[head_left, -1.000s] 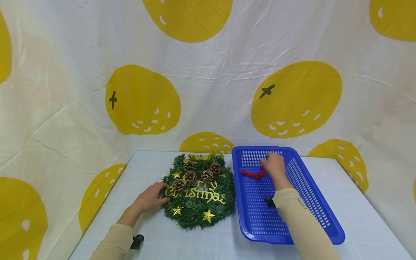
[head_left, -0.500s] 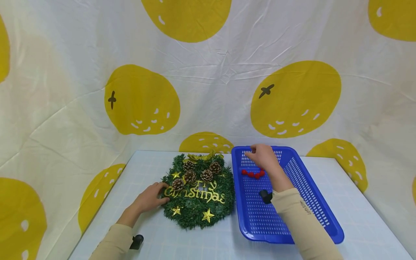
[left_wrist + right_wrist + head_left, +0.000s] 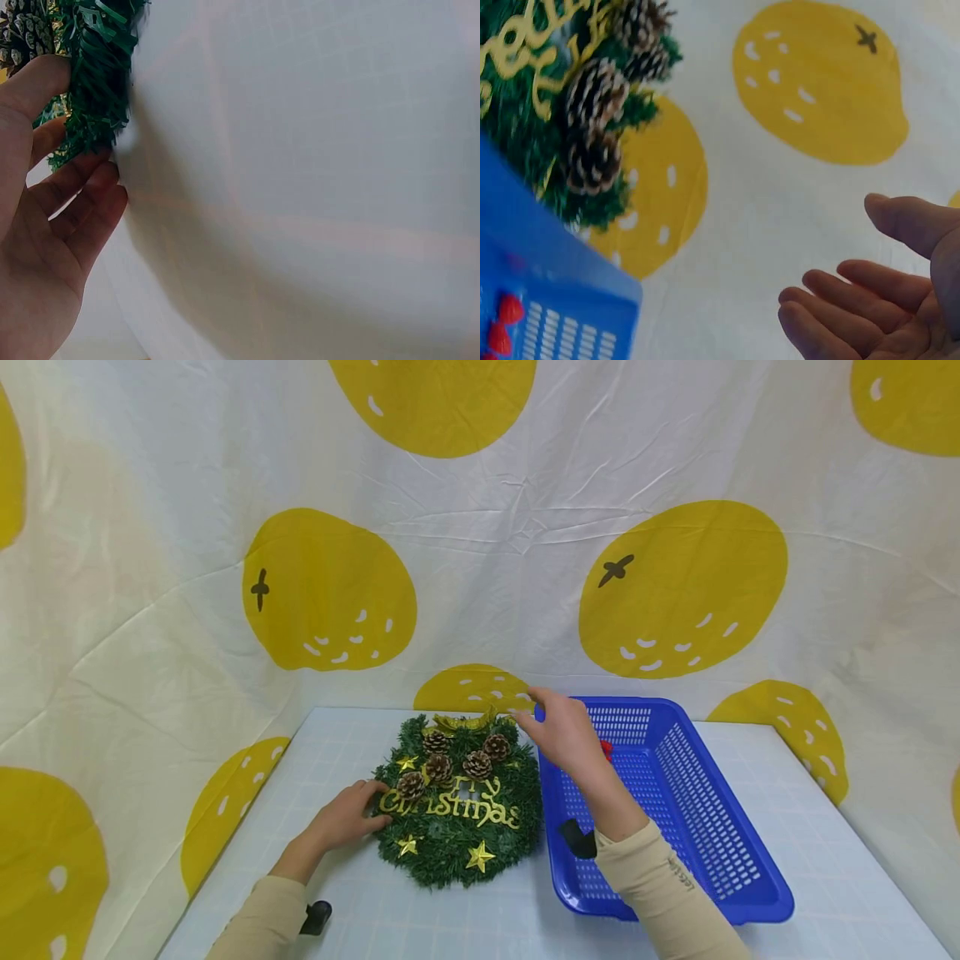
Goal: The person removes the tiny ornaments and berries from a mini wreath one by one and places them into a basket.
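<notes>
A green tinsel wreath (image 3: 448,858) lies on the table with gold lettering (image 3: 487,810), gold stars and several pine cones (image 3: 477,765). My left hand (image 3: 341,816) holds its left edge; in the left wrist view the thumb lies over the tinsel (image 3: 97,82) and the fingers are at its rim. Above the left rim of the blue basket (image 3: 551,864), near the wreath's upper right, is my right hand (image 3: 564,735). Its thumb and fingers are spread apart with nothing between them. Red round pieces (image 3: 510,309) lie in the basket, mostly hidden behind this hand in the head view.
The basket stands right beside the wreath, its slotted walls rising above the table (image 3: 810,852). A white cloth (image 3: 495,585) printed with yellow fruit hangs behind and at both sides. At the wreath's top sits a gold bow (image 3: 465,722).
My right hand has moved left from over the red pieces in the basket to beside the wreath, and its fingers have spread. My left hand has stayed at the wreath's edge.
</notes>
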Demonstrator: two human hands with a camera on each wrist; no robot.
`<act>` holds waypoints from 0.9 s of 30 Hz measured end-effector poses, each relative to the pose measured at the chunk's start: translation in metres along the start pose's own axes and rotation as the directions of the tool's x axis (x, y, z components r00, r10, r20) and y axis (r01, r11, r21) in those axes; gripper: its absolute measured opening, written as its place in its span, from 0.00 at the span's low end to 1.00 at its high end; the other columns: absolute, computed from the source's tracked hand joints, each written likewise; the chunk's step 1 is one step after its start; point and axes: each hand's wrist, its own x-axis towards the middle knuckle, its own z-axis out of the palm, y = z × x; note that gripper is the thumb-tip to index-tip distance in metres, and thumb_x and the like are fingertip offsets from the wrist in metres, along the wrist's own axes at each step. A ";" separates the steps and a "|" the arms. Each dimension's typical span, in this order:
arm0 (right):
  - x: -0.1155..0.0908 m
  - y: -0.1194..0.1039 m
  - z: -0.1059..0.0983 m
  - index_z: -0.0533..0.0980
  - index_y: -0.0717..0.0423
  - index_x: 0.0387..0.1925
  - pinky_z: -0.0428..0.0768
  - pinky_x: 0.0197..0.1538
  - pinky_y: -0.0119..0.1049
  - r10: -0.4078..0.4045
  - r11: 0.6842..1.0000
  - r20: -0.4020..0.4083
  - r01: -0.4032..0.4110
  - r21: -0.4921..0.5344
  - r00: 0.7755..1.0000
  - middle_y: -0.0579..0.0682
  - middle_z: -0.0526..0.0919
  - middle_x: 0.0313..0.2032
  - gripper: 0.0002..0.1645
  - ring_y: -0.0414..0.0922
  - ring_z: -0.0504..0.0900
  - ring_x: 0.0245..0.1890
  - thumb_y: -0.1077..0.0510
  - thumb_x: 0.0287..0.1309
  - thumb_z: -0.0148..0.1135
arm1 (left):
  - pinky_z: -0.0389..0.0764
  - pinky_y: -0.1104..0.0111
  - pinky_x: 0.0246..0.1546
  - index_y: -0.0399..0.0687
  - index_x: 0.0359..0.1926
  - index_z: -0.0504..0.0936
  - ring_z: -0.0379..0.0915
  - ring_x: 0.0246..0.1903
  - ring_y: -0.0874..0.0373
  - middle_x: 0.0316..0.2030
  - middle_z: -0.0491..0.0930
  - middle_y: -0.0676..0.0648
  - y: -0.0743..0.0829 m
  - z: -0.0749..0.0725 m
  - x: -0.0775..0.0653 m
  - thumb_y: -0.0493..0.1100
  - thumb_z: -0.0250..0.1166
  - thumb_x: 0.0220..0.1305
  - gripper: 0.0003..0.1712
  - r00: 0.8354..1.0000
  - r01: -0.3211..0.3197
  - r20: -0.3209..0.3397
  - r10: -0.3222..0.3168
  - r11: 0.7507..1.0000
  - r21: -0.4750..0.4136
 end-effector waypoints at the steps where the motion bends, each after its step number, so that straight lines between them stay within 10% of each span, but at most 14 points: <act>1: -0.002 -0.004 0.003 0.71 0.61 0.64 0.79 0.45 0.50 0.001 1.000 -0.008 -0.001 0.012 1.000 0.60 0.79 0.56 0.31 0.55 0.83 0.39 0.49 0.66 0.62 | 0.76 0.49 0.43 0.47 0.56 0.76 0.74 0.45 0.48 0.44 0.76 0.46 0.000 0.000 0.000 0.53 0.71 0.58 0.28 1.000 -0.001 0.000 0.001 1.000 -0.003; 5: -0.008 -0.015 0.019 0.71 0.59 0.65 0.78 0.49 0.51 0.005 0.998 -0.025 -0.004 0.063 1.000 0.58 0.78 0.58 0.32 0.55 0.83 0.43 0.49 0.64 0.63 | 0.76 0.49 0.43 0.48 0.56 0.76 0.74 0.45 0.49 0.44 0.76 0.46 -0.002 0.001 0.001 0.53 0.71 0.58 0.28 1.000 0.002 0.000 -0.002 1.000 -0.006; 17: -0.022 -0.033 0.073 0.67 0.58 0.68 0.76 0.34 0.46 0.036 0.968 0.010 -0.037 0.246 0.999 0.61 0.81 0.49 0.35 0.50 0.75 0.16 0.50 0.64 0.64 | 0.76 0.50 0.42 0.48 0.56 0.76 0.74 0.43 0.51 0.43 0.75 0.47 0.000 -0.001 0.000 0.52 0.71 0.58 0.27 1.000 0.009 0.003 -0.009 1.000 -0.006; 24: -0.029 -0.034 0.101 0.68 0.60 0.67 0.76 0.54 0.54 0.031 0.951 -0.040 -0.018 0.307 0.999 0.61 0.75 0.61 0.35 0.58 0.76 0.58 0.52 0.62 0.66 | 0.77 0.50 0.43 0.48 0.56 0.76 0.74 0.45 0.50 0.44 0.76 0.46 -0.002 0.000 0.001 0.52 0.71 0.58 0.28 1.000 -0.001 0.002 0.001 1.000 -0.004; 27: -0.031 -0.034 0.111 0.67 0.60 0.68 0.75 0.55 0.54 0.050 0.948 -0.034 -0.037 0.315 0.998 0.60 0.74 0.62 0.36 0.58 0.74 0.60 0.51 0.62 0.66 | 0.77 0.50 0.43 0.48 0.56 0.76 0.74 0.44 0.50 0.44 0.76 0.46 0.000 0.000 0.001 0.52 0.71 0.59 0.27 1.000 0.002 0.001 -0.002 1.000 -0.005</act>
